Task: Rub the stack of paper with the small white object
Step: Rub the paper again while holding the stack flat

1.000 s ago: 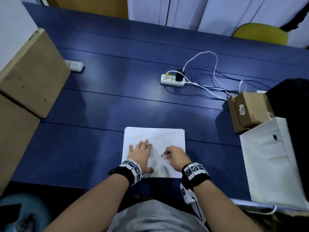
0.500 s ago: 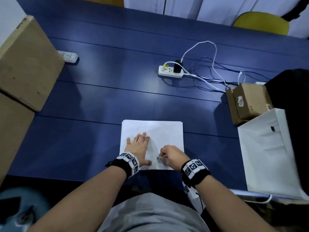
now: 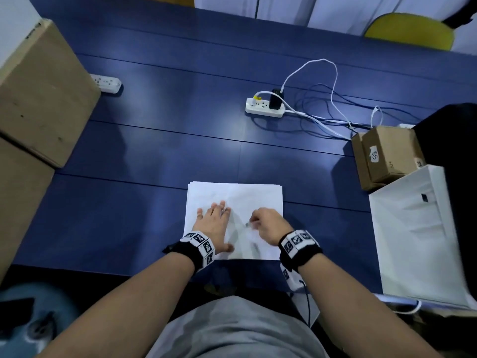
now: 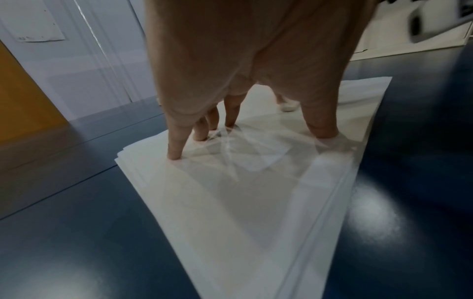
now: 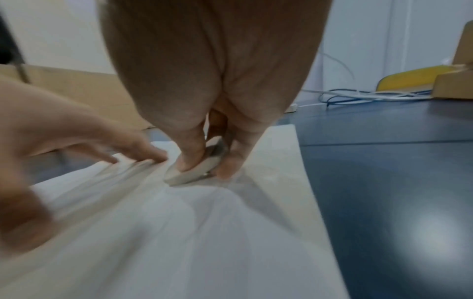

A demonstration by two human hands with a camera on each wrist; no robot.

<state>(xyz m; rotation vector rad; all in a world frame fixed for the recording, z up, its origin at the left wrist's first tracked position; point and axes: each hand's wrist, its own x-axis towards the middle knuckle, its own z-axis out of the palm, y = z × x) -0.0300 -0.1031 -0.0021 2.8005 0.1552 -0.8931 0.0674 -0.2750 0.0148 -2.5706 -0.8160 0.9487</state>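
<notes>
A stack of white paper (image 3: 254,196) (image 4: 245,198) (image 5: 158,232) lies on the blue table (image 3: 154,140) near its front edge. My left hand (image 3: 214,223) (image 4: 243,129) presses flat on the stack's left half with straight, spread fingers. My right hand (image 3: 263,224) (image 5: 204,168) pinches a small white object (image 5: 194,172) between thumb and fingers and holds it down on the top sheet. The sheet is wrinkled between the two hands. In the head view the object is mostly hidden under the fingers.
Large cardboard boxes (image 3: 38,104) stand at the left. A white power strip (image 3: 264,109) with cables lies in the middle back, another strip (image 3: 105,83) at the far left. A small cardboard box (image 3: 387,156) and a white bag (image 3: 426,233) sit at the right.
My right hand with the small white object has shifted slightly across the sheet, towards the left hand and back. The left hand stays pressed on the paper.
</notes>
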